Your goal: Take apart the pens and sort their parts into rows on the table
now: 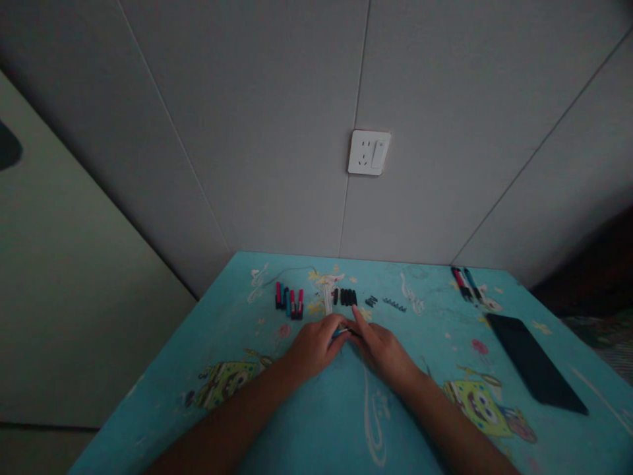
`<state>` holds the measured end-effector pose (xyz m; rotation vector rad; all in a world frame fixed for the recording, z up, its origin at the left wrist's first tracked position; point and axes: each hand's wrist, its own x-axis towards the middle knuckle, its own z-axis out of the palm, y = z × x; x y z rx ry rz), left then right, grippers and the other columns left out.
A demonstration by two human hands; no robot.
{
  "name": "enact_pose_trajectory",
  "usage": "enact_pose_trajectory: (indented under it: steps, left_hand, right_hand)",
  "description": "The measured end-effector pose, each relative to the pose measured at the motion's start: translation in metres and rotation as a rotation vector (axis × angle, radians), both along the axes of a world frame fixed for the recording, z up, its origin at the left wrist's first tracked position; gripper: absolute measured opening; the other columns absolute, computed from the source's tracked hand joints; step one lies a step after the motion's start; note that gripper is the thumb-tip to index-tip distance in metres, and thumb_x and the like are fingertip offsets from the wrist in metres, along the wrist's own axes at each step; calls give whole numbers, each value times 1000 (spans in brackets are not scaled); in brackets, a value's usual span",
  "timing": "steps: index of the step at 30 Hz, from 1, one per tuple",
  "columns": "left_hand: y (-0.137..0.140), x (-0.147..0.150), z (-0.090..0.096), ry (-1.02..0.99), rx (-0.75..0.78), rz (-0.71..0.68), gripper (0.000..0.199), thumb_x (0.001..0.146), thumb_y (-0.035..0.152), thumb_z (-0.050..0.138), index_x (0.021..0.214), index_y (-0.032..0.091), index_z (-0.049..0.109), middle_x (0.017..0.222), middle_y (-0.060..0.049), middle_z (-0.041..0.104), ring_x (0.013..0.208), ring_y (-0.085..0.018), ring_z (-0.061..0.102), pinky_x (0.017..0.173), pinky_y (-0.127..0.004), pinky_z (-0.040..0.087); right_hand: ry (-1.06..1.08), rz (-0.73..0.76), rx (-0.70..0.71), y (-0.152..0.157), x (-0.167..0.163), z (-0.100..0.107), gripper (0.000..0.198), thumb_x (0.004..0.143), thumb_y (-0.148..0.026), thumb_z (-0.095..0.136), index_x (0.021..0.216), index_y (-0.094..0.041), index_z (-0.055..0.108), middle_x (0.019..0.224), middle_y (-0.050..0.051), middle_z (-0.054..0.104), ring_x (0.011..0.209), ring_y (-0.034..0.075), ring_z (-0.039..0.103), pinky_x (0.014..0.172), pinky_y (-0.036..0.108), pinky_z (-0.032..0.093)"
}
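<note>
My left hand [312, 344] is closed around a slim pen [340, 332] with blue on its visible side. My right hand [384, 349] meets it from the other side, its fingers pinched at the pen's darker end and the thumb raised. Fingers hide most of the pen. Just beyond the hands lie several red and blue pen barrels [291, 303], a few thin white refills [327, 298] side by side, and a row of short black tubes [348, 297]. Right of these are small black pieces [370, 301] and a line of tiny dark parts [394, 304], too small to name.
The blue cartoon-patterned tablecloth [316, 422] covers the table. Several whole pens [465, 284] lie at the back right. A flat dark slab [537, 363] rests at the right. The grey wall [277, 132] with a white socket [368, 152] stands behind the table.
</note>
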<state>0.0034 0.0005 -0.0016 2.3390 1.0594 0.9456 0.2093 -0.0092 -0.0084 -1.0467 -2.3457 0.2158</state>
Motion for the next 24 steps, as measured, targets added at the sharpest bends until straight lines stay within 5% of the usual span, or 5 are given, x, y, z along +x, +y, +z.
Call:
enact_pose_trajectory:
  steps: [5,9,17,24]
  left_hand:
    - [1,1,-2,63,29,15,18,98,28,45,110,21,56,103,-6,66,96,-19,64,84,-31,51]
    - [4,1,-8,112,51,63,17,98,32,47,106,20,58,96,-5,65,89,-18,64,78,-29,50]
    - [5,3,-11,224,61,16,16,97,31,49,103,20,59,94,-4,63,85,-17,63,74,-27,48]
    - [4,3,-11,273,65,20,19,98,32,46,100,19,59,93,-4,62,85,-18,62,75,-27,48]
  right_hand:
    - [3,-30,-21,1,2,3,48,100,-28,42,147,-22,34,116,12,68,97,23,66,85,39,55]
    - [46,-133,-72,0,1,9,24,96,-33,52,113,-23,66,98,7,71,91,23,66,86,40,51]
    - [360,-121,-235,-1,-1,8,22,91,-33,61,110,-23,66,92,4,70,81,18,64,78,30,52]
    - [398,-101,-257,-1,-1,9,26,94,-30,55,117,-23,65,94,5,70,81,18,64,79,31,52]
